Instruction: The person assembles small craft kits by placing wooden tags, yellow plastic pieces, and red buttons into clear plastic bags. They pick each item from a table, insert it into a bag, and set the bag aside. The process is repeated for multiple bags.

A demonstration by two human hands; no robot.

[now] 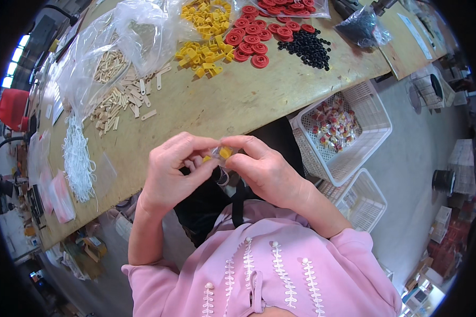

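Just past the table's near edge, over my lap, both hands meet at a small clear plastic bag [216, 152] with yellow pieces showing in it. My left hand [174, 166] pinches its left side between thumb and fingers. The thumb and forefinger of my right hand [267, 171] close on the other side, next to a bright yellow piece [226, 152]. My fingers hide much of the bag, so I cannot make out everything inside.
On the table [211, 111] lie wooden sticks [116, 103], yellow plastic parts [203, 55], red discs [254, 39], black rings [307, 48] and white strings [78, 161]. Large clear bags [143, 31] stand at the back left. A white basket [378, 127] of small filled packets and another white basket [373, 203] sit at right.
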